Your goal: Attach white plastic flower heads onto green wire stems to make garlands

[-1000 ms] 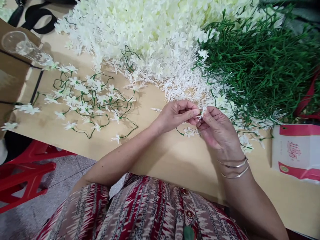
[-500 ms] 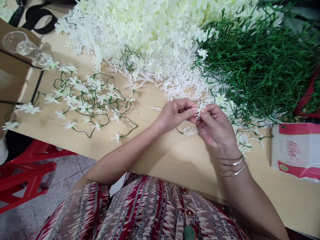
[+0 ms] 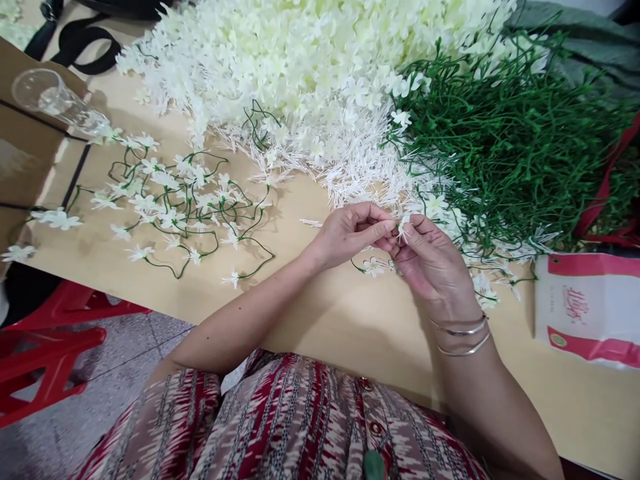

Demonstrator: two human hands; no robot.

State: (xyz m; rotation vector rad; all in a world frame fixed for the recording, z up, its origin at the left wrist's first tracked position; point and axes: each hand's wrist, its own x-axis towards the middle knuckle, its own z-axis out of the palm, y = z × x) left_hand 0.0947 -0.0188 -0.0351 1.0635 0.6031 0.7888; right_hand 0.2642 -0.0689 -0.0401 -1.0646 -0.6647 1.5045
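Observation:
My right hand (image 3: 440, 267) is closed in a pinch on a small white artificial flower (image 3: 403, 230), its thin stamens sticking out below the thumb. My left hand (image 3: 350, 233) meets it fingertip to fingertip, thumb and forefinger pinched at the flower's base; a green plastic stem there is mostly hidden by the fingers. Just under the hands, a white bloom (image 3: 373, 267) on a curved green stem shows near the table. Beyond the fingers lie many loose white stamens (image 3: 357, 170).
A big heap of white petals (image 3: 300, 60) fills the back. Bare green stems (image 3: 505, 127) are piled at right. Assembled flower sprays (image 3: 170, 217) lie at left near a clear plastic cup (image 3: 60, 100). A red-and-white packet (image 3: 590, 307) sits at the right; red stools (image 3: 50, 353) stand below left.
The view has shifted slightly. Both hands stay together at the same spot, and the flower between them has turned a little, its stamens now pointing more downward.

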